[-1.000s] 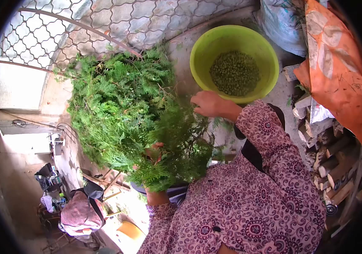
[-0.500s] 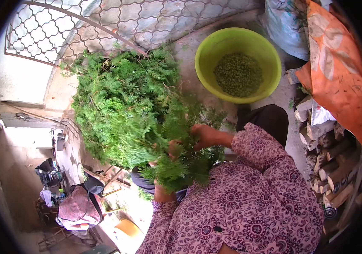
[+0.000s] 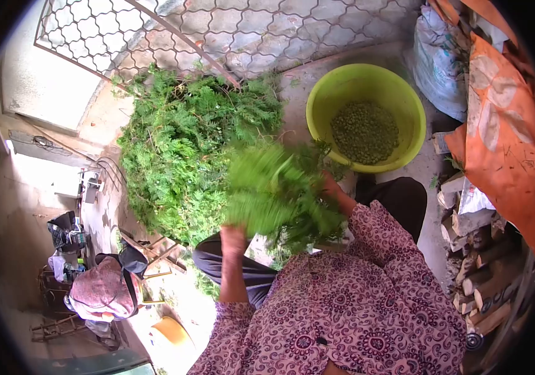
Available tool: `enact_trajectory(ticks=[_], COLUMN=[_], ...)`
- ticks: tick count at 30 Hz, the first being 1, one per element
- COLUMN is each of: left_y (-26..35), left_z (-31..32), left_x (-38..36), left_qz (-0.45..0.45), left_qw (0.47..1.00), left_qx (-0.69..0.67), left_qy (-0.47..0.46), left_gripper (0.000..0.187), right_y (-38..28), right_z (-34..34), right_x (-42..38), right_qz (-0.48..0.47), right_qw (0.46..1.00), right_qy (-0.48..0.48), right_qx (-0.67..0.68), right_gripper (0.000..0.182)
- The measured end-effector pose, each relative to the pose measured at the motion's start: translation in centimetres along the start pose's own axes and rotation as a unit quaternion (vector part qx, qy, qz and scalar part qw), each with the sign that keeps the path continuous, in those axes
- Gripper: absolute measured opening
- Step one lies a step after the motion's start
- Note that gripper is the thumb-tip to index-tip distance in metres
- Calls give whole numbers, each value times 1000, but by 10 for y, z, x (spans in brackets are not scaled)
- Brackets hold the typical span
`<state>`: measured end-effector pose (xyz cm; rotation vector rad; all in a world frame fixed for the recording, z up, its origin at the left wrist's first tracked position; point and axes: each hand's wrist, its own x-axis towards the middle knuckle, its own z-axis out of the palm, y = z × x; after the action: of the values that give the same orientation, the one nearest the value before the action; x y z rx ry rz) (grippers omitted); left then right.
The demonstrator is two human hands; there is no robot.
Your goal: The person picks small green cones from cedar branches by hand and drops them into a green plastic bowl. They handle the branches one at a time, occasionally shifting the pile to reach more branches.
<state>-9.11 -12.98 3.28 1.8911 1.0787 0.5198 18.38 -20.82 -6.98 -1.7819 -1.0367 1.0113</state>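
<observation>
A leafy evergreen branch [image 3: 273, 194], blurred by motion, is lifted in front of my lap. My right hand [image 3: 332, 187] is closed on its right side, the fingers partly covered by foliage. At the branch's lower left edge is my left hand [image 3: 233, 240], raised over my knee, its fingers smeared and partly behind the green. Beyond the branch lies a large heap of cut evergreen branches [image 3: 180, 144]. A lime-green basin [image 3: 412, 94] stands at the upper right, its bottom covered with small green pieces [image 3: 365, 132].
Metal lattice [image 3: 242, 31] runs along the wall behind the heap. Stacked firewood [image 3: 486, 269], an orange sheet [image 3: 505, 144] and a pale sack [image 3: 439, 69] line the right side. On the left are a chair with cloth over it [image 3: 105, 287] and a yellow tub [image 3: 172, 331].
The branch has come up off the heap's near edge, in a blur. My left hand has moved up out of the foliage; my right hand appears farther right. The view has shifted slightly.
</observation>
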Motion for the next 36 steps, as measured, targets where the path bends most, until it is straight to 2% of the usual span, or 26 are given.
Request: enact_trajectory(ticks=[1,3,5,6,7,8,9,10,11,12,13,14,15,16,17,18,19,20,21,22,24,27,30,33,36], left_y=[-8,-22,4,-3,-21,-39,-52,-63,-72,-81,-91,-102,-114,-136,-151,-164,-171,-105,-33,-16,-14,2,21,34,23], left_z=[20,57,80,88,97,104,108,112,115,116,118,119,121,123,119,107,91,52,11,-15,-68,-154,-242,-316,-358], left_x=[-9,-26,-31,-24,-14,-9,-10,-10,-8,-6,-1,5,12,27,38,48,56,53,49,55,54,43,21,-21,-84], left_qz=[-151,-7,-48,-49,2,48,39,3,-28,-54,-75,-94,-109,-63,-61,20,97,-65,-225,-221,-151,-58,-5,-14,-94], left_qw=[980,998,993,994,969,914,922,959,967,947,901,829,735,825,824,928,982,929,805,795,843,883,892,872,840], left_qx=[-130,-49,12,5,148,286,277,111,-55,-219,-374,-519,-651,-557,-559,-368,-156,-361,-549,-562,-498,-374,-213,-47,95], left_qy=[6,-35,-108,-100,-197,-284,-269,-260,-246,-229,-208,-183,-154,-79,-75,-55,-32,-58,-8,49,140,278,399,486,526], left_gripper=[46,53,55,55,49,43,43,44,45,46,47,48,49,49,49,52,55,52,50,50,51,52,53,54,56], right_y=[-1,-7,-19,-27,-35,-43,-50,-57,-63,-69,-73,-77,-81,-83,-84,-78,-74,-69,-65,-64,-65,-61,-56,-57,-56], right_z=[-5,-12,-10,-7,-3,-3,-6,-10,-21,-28,-32,-32,-29,-24,-19,-8,-6,-8,-10,-11,-15,-17,-17,-19,-19], right_x=[-4,-12,-21,-25,-27,-30,-33,-37,-43,-46,-49,-51,-51,-47,-45,-38,-34,-30,-27,-26,-27,-24,-21,-20,-17], right_qz=[12,20,5,-7,-19,-23,-24,-21,-16,-11,-8,-9,-14,-23,-36,-66,-66,-64,-62,-57,-40,-24,-32,-35,-29], right_qw=[1000,1000,999,999,999,998,997,996,995,994,993,992,991,987,981,963,963,957,950,950,948,947,949,956,961], right_qy=[-5,-17,-25,-25,-27,-31,-40,-47,-60,-68,-72,-67,-61,-50,-37,-14,-19,-40,-61,-55,-52,-49,-53,-48,-40], right_qx=[0,8,22,34,43,54,63,71,80,88,95,103,122,150,187,261,259,279,300,303,311,317,309,288,270], right_gripper=[44,44,44,45,45,45,45,46,46,46,47,47,48,48,48,55,55,54,52,46,41,34,30,29,27])
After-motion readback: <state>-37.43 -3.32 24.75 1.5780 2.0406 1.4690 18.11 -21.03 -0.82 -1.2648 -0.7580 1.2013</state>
